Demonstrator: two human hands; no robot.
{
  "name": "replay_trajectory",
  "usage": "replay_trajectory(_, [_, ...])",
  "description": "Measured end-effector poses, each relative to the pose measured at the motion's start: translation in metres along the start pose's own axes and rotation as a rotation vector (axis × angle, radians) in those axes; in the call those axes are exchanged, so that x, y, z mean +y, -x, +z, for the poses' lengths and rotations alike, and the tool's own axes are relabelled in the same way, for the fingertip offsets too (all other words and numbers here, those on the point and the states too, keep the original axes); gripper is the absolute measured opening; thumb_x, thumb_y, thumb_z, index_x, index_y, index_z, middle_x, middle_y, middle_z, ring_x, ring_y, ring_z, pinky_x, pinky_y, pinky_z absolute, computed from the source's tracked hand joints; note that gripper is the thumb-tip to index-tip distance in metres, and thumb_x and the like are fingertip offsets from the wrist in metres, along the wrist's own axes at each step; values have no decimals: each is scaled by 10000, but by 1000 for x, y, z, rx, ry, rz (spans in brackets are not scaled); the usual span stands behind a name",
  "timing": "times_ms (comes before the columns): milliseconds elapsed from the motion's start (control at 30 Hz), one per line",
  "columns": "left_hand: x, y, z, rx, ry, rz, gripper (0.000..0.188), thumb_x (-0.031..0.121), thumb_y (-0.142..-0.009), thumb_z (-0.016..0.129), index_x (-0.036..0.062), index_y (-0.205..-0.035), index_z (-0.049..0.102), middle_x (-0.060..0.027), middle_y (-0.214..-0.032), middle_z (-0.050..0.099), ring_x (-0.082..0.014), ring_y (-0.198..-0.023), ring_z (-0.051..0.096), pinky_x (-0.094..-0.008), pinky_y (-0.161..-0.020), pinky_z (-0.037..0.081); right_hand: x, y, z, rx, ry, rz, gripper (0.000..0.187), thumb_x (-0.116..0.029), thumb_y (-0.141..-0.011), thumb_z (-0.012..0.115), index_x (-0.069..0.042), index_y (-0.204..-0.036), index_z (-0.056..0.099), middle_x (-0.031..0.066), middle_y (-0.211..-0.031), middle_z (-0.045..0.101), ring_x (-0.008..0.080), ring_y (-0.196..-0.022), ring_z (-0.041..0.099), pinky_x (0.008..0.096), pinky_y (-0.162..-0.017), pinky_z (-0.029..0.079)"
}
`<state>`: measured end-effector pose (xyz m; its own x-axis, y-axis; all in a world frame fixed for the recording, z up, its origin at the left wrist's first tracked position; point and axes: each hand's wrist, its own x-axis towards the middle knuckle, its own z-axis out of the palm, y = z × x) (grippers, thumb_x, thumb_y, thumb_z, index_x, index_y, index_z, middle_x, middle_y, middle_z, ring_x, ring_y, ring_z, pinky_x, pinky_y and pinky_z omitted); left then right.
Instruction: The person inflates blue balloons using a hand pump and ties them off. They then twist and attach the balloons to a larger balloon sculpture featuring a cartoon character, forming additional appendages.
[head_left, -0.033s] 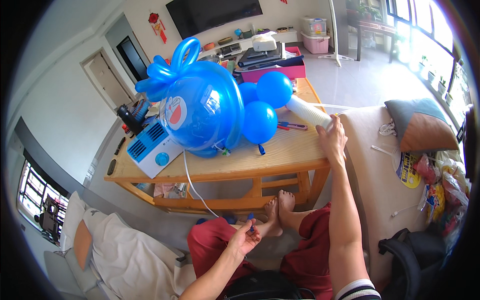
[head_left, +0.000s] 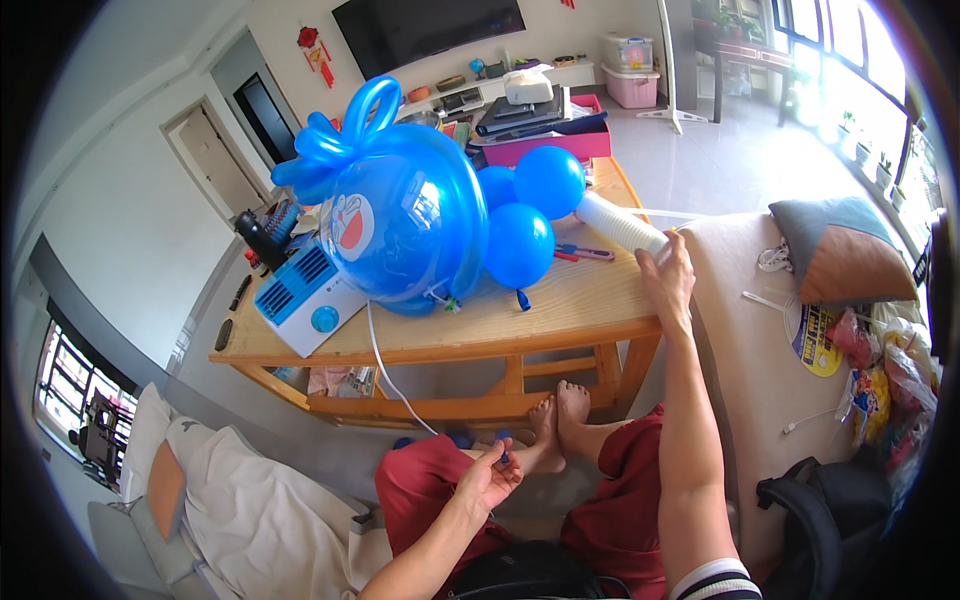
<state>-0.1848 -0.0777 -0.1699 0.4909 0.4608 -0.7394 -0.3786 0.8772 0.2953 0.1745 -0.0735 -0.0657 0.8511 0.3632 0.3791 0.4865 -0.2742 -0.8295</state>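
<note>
Over my lap, my left hand (head_left: 488, 482) pinches a small, limp dark-blue balloon (head_left: 503, 453) between thumb and fingers. My right hand (head_left: 668, 282) reaches to the right end of the wooden table (head_left: 590, 318). Its thumb and fingers close around the near end of a white ribbed stack, which looks like disposable cups (head_left: 622, 224). A bit of yellow shows at those fingertips. Left of the stack are small round blue balloons (head_left: 549, 183), beside a large clear-blue balloon (head_left: 400, 225) with a cartoon print and a looped balloon bow (head_left: 345, 140).
A white and blue electric pump (head_left: 312, 300) stands at the table's left, its white cable hanging down. A red-handled tool (head_left: 583, 253) lies near the balloons. Behind them is a pink box (head_left: 560, 142). At right, a beige sofa (head_left: 735, 300) bears a cushion (head_left: 842, 250), plastic bags and a black backpack (head_left: 825, 520).
</note>
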Motion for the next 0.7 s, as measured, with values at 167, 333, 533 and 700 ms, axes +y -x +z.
replay_trajectory(167, [-4, 0, 1, 5, -28, 16, 158, 229, -861, 620, 87, -931, 624, -53, -767, 599, -194, -731, 567, -318, -631, 471, 10, 1, -15, 213, -207, -75, 420, -236, -792, 665, -24, -1101, 476, 179, -1005, 567, 324, -913, 569, 412, -791, 450])
replay_trajectory(333, [-8, 0, 0, -46, -53, -14, 171, 241, -865, 615, 85, -933, 622, -58, -792, 605, -196, -737, 568, -323, -645, 475, 29, -2, -20, 248, -450, 54, 407, -259, -817, 650, 8, -1071, 477, 158, -946, 580, 246, -890, 565, 351, -796, 447])
replay_trajectory(533, [-4, 7, -4, -14, -85, 32, 191, 275, -872, 602, 103, -955, 613, -81, -829, 619, -206, -738, 578, -325, -639, 485, 27, 6, -18, 266, -539, 113, 414, -265, -832, 645, 14, -1077, 463, 159, -955, 586, 203, -836, 585, 315, -724, 477])
replay_trajectory(700, [-2, 19, -2, 0, -109, 34, 231, 310, -878, 583, 118, -1006, 592, -107, -836, 637, -211, -706, 588, -325, -624, 492, 31, 6, -18, 297, -635, 187, 448, -289, -839, 649, 24, -1084, 441, 155, -955, 573, 149, -733, 591, 271, -605, 498])
